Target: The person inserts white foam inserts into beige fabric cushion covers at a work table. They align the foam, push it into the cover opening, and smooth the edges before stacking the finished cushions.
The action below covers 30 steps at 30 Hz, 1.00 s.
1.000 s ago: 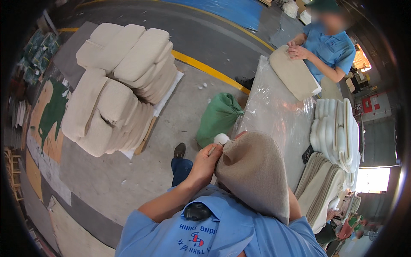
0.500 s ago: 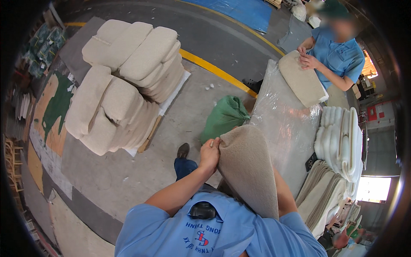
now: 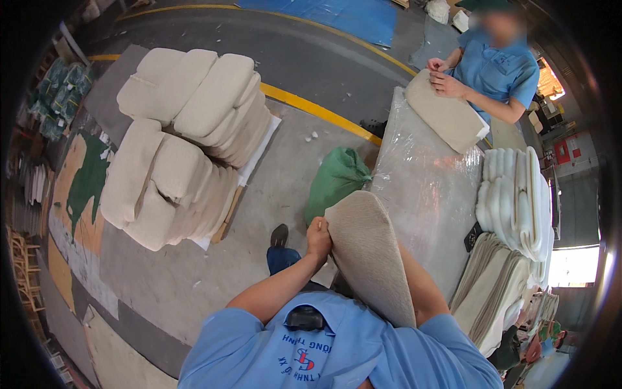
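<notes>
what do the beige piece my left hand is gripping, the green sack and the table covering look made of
Beige piece: probably woven fabric, matte, with a slightly nubby surface; fibre unclear.
Green sack: cloth or woven plastic, judging by its soft creases and gathered neck.
Table covering: likely clear plastic film, glossy, with wrinkles and glare.

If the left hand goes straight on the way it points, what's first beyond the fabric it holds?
Probably the green sack, ahead of the left hand and the beige fabric it holds; depth is unclear, so the hand might pass above the sack.
</notes>
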Available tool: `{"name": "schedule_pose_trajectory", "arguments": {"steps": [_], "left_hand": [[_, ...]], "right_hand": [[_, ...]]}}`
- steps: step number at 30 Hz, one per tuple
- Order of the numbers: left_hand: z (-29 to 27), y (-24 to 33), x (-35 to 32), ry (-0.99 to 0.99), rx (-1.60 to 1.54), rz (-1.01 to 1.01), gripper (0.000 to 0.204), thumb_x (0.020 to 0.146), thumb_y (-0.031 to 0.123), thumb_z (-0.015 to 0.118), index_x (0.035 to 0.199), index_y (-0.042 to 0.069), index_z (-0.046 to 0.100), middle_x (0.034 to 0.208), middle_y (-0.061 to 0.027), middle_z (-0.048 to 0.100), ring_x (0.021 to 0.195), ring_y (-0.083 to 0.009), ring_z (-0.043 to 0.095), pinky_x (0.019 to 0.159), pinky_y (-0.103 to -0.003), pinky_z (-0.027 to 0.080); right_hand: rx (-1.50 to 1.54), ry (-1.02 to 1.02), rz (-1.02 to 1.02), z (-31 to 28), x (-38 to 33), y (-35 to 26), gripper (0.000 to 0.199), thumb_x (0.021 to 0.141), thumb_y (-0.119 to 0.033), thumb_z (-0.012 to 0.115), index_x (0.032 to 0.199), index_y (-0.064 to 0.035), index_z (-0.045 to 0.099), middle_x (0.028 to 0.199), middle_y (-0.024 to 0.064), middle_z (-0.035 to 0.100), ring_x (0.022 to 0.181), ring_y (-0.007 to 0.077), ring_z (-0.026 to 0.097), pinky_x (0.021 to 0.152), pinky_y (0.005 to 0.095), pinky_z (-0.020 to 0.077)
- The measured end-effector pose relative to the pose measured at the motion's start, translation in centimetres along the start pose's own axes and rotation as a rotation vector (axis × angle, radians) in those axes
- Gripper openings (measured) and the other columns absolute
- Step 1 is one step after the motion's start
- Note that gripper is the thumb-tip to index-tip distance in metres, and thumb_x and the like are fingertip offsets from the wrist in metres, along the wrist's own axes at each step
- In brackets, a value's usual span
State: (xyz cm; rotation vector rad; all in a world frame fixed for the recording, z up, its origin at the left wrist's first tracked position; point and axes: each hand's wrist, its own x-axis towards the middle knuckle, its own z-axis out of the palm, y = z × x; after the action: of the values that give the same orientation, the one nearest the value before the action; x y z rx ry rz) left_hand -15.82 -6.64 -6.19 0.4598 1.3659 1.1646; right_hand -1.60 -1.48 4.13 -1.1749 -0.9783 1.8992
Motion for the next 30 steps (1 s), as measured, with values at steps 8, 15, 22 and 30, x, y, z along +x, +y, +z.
{"name": "schedule_pose_trajectory", "arguments": {"steps": [8,15,22,30], "left_hand": [[-2.1,2.0,1.7,-0.333,0.020,-0.035,0.026,0.107,0.004,0.058,0.132,0.006,0.065,0.116,-0.0030,0.072,0.102,-0.0144,0.064,0.090,-0.029,0.051],[-5.9,8.1,5.1,-1.012,0.302,-0.206,0.065,0.084,-0.007,0.076,0.147,0.007,0.062,0.137,-0.0067,0.070,0.134,-0.0195,0.060,0.114,-0.035,0.047],[-2.2,7.7,7.4,-1.106,0.957,0.010,0.059,0.086,0.005,0.084,0.142,0.003,0.065,0.147,-0.0137,0.065,0.139,-0.0253,0.057,0.116,-0.038,0.046],[-0.4,7.7,7.6,-1.478,0.842,0.563,0.058,0.096,0.019,0.077,0.149,0.005,0.057,0.152,-0.0174,0.059,0.143,-0.0349,0.053,0.122,-0.048,0.038]], "right_hand": [[-0.245,0.090,-0.012,-1.4,-1.5,-0.3,0.048,0.110,-0.037,0.062,0.147,-0.0069,0.061,0.134,0.0095,0.068,0.121,0.0180,0.064,0.102,0.0350,0.0514],[-0.406,0.044,0.135,-4.1,-18.5,-9.9,0.060,0.110,-0.049,0.060,0.153,-0.0073,0.057,0.143,0.0077,0.065,0.134,0.0205,0.058,0.114,0.0409,0.0441],[-0.643,0.228,0.066,1.5,-40.2,-8.8,0.088,0.085,-0.029,0.091,0.159,-0.0065,0.049,0.155,0.0128,0.058,0.144,0.0294,0.054,0.119,0.0419,0.0421],[-0.710,1.008,-0.168,6.2,-37.1,1.7,0.046,0.078,0.006,0.069,0.120,-0.0113,0.076,0.130,0.0103,0.073,0.120,0.0346,0.068,0.107,0.0440,0.0516]]}}
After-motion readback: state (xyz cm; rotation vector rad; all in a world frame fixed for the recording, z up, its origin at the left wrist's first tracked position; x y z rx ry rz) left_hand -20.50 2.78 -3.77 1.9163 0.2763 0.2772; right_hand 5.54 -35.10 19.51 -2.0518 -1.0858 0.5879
